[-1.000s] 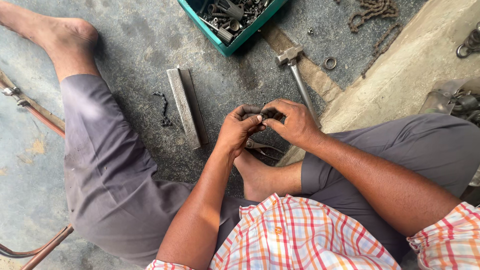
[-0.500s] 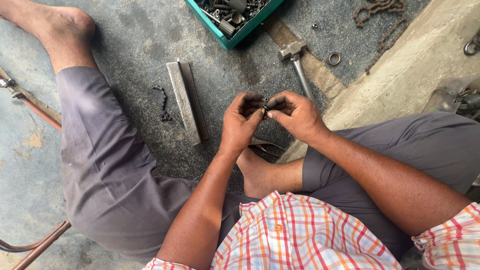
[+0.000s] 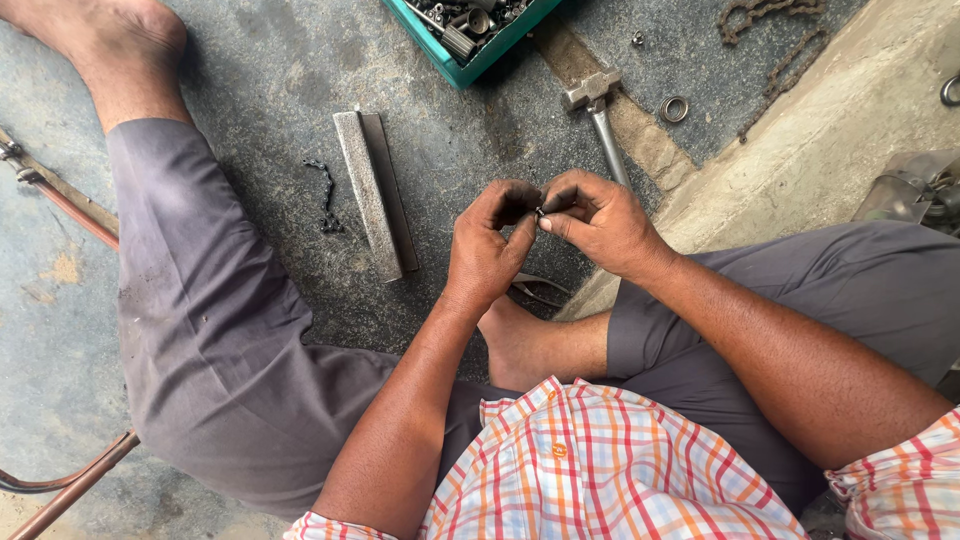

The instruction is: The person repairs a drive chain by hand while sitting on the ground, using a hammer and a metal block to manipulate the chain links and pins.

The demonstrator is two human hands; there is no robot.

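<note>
Left hand (image 3: pixel 487 250) and right hand (image 3: pixel 598 220) are meeting fingertip to fingertip, both pinching a tiny dark metal part (image 3: pixel 541 211) above the concrete floor (image 3: pixel 260 80). Fingers are hiding most of it, so its shape is unclear. Bare floor is lying open between the steel bar (image 3: pixel 372 195) and hammer (image 3: pixel 600 115); the teal tray (image 3: pixel 470 40) is cut off by the frame's top edge.

Checked short-sleeved shirt (image 3: pixel 600 470), grey trousers (image 3: pixel 220 350), barefoot.
</note>
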